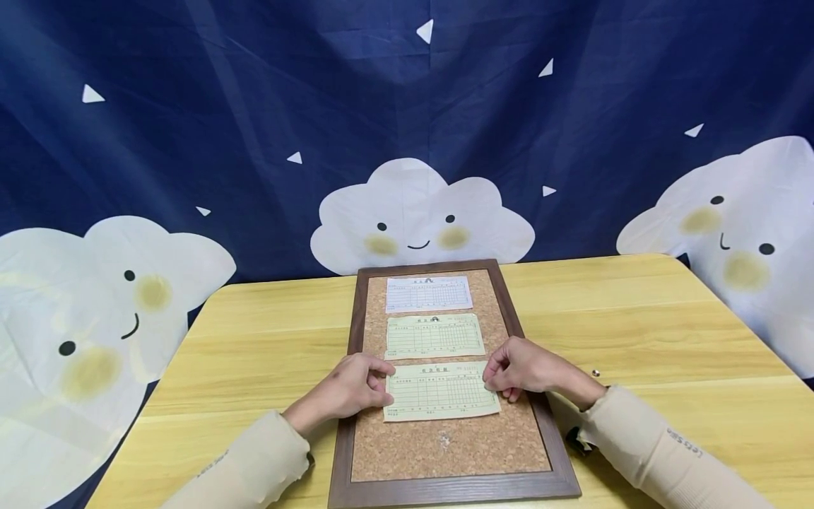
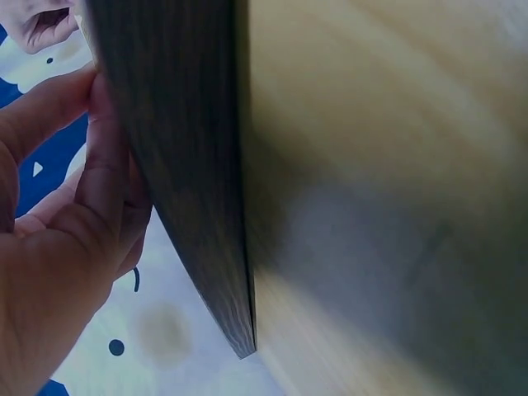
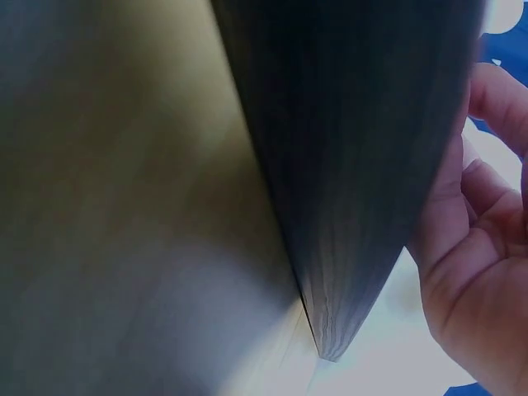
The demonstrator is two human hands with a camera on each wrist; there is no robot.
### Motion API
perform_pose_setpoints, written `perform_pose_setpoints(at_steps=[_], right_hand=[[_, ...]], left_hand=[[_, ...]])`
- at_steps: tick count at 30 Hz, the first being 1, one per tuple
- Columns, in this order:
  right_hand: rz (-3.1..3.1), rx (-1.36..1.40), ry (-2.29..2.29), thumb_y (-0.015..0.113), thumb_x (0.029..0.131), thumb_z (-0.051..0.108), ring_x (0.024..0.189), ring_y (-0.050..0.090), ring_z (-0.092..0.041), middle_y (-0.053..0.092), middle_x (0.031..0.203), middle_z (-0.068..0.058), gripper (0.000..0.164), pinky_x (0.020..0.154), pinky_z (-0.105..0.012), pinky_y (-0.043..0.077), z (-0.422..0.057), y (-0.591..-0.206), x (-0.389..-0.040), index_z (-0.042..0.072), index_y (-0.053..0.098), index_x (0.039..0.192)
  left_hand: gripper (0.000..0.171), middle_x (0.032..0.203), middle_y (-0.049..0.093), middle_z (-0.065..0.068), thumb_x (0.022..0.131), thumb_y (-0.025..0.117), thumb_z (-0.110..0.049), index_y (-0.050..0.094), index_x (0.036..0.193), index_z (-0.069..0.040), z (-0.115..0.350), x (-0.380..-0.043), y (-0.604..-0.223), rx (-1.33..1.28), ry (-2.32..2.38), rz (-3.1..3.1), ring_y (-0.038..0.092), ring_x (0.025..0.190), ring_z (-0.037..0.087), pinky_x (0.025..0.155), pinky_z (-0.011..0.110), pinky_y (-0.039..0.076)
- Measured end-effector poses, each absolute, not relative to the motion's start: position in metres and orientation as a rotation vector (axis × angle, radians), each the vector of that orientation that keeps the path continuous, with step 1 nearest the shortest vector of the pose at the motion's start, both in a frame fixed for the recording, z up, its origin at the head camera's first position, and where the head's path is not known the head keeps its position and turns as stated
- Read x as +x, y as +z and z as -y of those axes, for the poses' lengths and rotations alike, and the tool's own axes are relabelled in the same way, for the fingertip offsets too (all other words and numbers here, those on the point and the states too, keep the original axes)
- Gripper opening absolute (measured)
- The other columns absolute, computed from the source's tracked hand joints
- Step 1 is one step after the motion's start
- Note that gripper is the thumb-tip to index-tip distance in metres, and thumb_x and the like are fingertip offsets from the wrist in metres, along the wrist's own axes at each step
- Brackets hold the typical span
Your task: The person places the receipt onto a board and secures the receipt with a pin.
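A cork board [image 1: 509, 442] in a brown wooden frame [image 1: 454, 489] lies on the table. The lowest of its three printed form slips, a pale yellow-green one [image 1: 439, 392], lies between my hands. My left hand [image 1: 355, 387] pinches its left edge with thumb and fingers. At the right edge, my right hand [image 1: 524, 366] pinches the same slip. Above it are another yellow-green slip [image 1: 435, 338] and a whitish slip [image 1: 427, 295], each with a small shiny fastener near its top. In both wrist views the frame's dark side hides the slip.
Small shiny bits [image 1: 444, 440], too small to identify, are on the cork below the slip. A little metallic piece [image 1: 596, 372] lies on the wooden table [image 1: 254, 318] to the right. Beside the right sleeve is a dark object [image 1: 579, 442]. A blue cloud-patterned cloth [image 1: 362, 92] hangs behind.
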State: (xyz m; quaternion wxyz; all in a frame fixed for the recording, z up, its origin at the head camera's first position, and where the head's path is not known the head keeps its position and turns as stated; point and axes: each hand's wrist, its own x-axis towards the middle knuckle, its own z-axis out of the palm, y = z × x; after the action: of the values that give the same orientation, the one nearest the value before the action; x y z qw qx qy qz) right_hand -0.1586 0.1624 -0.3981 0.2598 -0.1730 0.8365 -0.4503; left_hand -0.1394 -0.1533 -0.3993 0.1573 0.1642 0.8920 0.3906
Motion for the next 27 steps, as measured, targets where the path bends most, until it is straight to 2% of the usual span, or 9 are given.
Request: perform_pose_setpoints(at_steps=[9,23,27], right_hand=[[-2.308,-0.479,-1.174,0.073,0.084,-0.004,0.050,0.056,-0.011,0.060,0.059,-0.003,0.009,0.051,-0.031,0.055,-0.1616,-0.3986,-0.1584,0.001,0.070,0.078],[-2.341,-0.488,-1.141,0.073,0.083,-0.005,0.050,0.056,-0.010,0.060,0.058,-0.002,0.012,0.050,-0.030,0.055,-0.1617,-0.3989,-0.1587,0.004,0.069,0.075],[-2.350,-0.499,-1.135,0.073,0.082,-0.004,0.050,0.056,-0.010,0.059,0.058,-0.002,0.012,0.050,-0.030,0.055,-0.1629,-0.3998,-0.1589,0.005,0.069,0.075]], left_hand=[[0.041,0.081,0.058,-0.002,0.074,0.084,0.001,0.070,0.112,0.005,0.1508,-0.1382,-0.3994,0.507,1.047,-2.608,0.056,0.072,0.010,0.075,0.028,0.048],[0.039,0.085,0.056,0.000,0.072,0.086,-0.001,0.071,0.108,0.002,0.1524,-0.1385,-0.4007,0.515,1.033,-2.640,0.055,0.071,0.009,0.078,0.030,0.046],[0.037,0.087,0.056,0.002,0.071,0.086,0.000,0.071,0.105,0.001,0.1537,-0.1413,-0.4020,0.475,1.089,-2.591,0.054,0.070,0.009,0.075,0.027,0.046]])
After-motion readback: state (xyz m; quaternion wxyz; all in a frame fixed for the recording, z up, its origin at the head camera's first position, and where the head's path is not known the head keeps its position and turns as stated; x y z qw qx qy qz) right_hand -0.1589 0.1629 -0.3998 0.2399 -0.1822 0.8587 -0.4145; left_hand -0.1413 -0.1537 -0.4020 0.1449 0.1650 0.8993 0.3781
